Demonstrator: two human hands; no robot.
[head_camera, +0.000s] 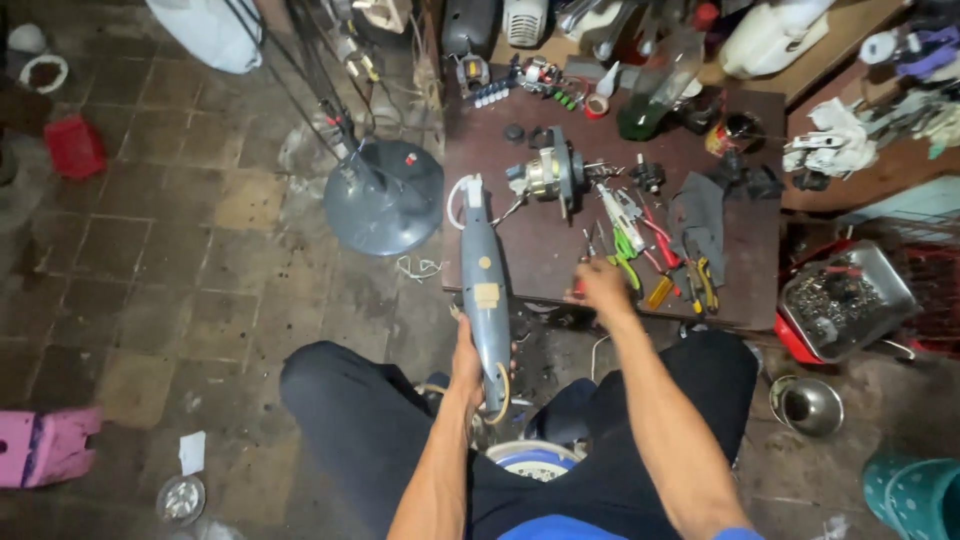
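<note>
Grey housing in left hand (metal tray holds scrap).

Left hand grips grey fan column; right hand reaches tools

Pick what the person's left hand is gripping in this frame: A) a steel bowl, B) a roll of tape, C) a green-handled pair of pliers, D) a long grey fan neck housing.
D: the left hand is wrapped around the lower end of the long grey fan neck housing, while the right hand reaches among the hand tools on the low brown table.
</note>
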